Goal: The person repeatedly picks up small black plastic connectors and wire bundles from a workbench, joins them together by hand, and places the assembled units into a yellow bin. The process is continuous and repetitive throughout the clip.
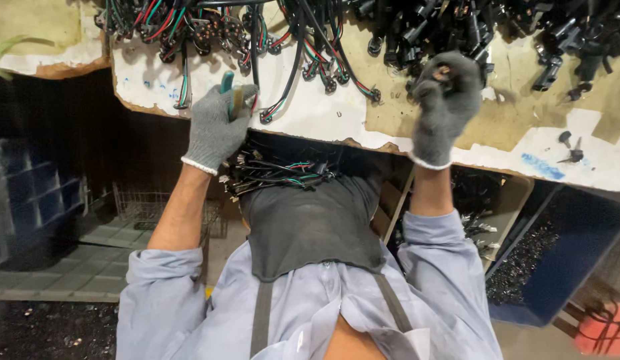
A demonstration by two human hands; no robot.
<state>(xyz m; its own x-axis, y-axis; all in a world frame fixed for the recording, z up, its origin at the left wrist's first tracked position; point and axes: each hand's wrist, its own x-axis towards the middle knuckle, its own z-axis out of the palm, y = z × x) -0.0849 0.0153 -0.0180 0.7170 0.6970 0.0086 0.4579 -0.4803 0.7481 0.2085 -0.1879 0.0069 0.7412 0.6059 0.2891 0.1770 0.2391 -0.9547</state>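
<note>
- Your gloved left hand point(215, 127), upper centre-left, grips a teal-handled tool point(228, 85).
- Your gloved right hand point(444, 107), upper right, is closed on a small dark connector point(446, 71) beside the wire harnesses point(303, 53).

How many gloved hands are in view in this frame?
2. The left hand, in a grey knit glove, grips a green-handled tool at the bench edge. The right hand, gloved alike, is raised by the black connector pile. None else shows.
</note>
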